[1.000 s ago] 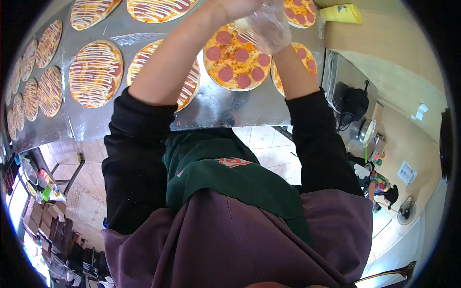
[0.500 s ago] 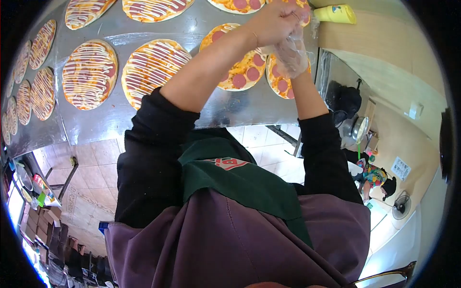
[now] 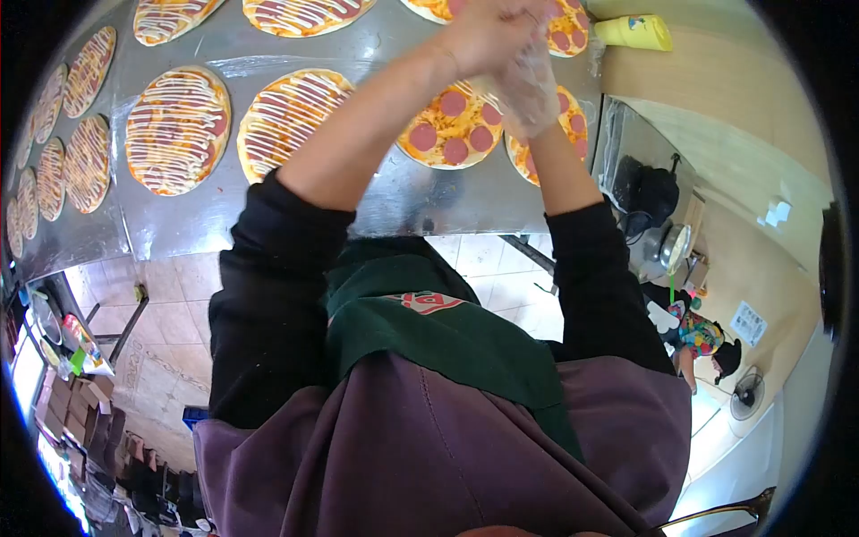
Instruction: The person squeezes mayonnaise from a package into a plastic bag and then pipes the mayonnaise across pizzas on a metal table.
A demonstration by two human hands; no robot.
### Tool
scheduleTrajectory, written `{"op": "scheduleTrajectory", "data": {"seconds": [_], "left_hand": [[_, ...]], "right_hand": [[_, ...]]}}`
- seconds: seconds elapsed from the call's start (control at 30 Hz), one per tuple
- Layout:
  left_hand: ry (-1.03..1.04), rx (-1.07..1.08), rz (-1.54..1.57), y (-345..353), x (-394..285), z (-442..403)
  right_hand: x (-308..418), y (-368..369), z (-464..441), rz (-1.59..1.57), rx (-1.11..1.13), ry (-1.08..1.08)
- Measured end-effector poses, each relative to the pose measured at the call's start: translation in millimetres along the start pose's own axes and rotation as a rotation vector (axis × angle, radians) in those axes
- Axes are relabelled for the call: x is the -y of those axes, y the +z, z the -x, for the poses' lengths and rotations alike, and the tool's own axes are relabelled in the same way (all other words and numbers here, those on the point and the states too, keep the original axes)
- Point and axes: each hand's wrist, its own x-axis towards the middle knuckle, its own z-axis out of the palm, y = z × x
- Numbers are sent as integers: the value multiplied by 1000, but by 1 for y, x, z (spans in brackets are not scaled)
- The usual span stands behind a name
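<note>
Both hands, the bare left hand [image 3: 490,38] and the right hand [image 3: 528,89], sit slightly farther left in the frame than half a second ago and now lie over the upper right of the nearest sliced-meat pizza [image 3: 440,134]. One clear plastic glove [image 3: 534,115] covers the right hand down to the wrist. Left fingers meet the gloved hand at top centre; they are blurred, so I cannot tell whether they pinch the plastic, nor how wide the right fingers stand. Five round slices show on that pizza, whose upper left the left forearm [image 3: 380,116] hides. Three more pizzas of this kind make four: one just right of it, one at the upper right, one cut off by the top edge. White-striped pizzas [image 3: 178,132] number four large ones left of centre, two above two, plus about seven more crowding the left edge, where the count is uncertain. All rest on one metal desk [image 3: 420,204]. One yellow container [image 3: 633,33] lies at the upper right. Lower right, one co-worker [image 3: 702,336] and one fan [image 3: 748,394] appear.
</note>
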Motion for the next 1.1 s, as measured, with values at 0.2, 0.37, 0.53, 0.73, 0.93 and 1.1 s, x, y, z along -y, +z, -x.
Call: {"op": "scheduleTrajectory", "data": {"seconds": [0.2, 0.37, 0.53, 0.73, 0.93, 1.1], "left_hand": [[-91, 88, 12, 23, 0, 2], [47, -101, -28, -21, 2, -5], [-37, 94, 46, -72, -45, -8], [27, -34, 31, -4, -1, 19], [-134, 119, 12, 22, -3, 21], [-175, -25, 137, -28, -21, 15]], "right_hand": [[11, -1, 29, 537, -226, -57], [-5, 31, -20, 97, 52, -32], [-40, 57, -66, -133, -67, -62], [-4, 25, 15, 466, -43, -19], [11, 18, 43, 854, -235, -58], [-15, 56, 0, -7, -224, 49]]}}
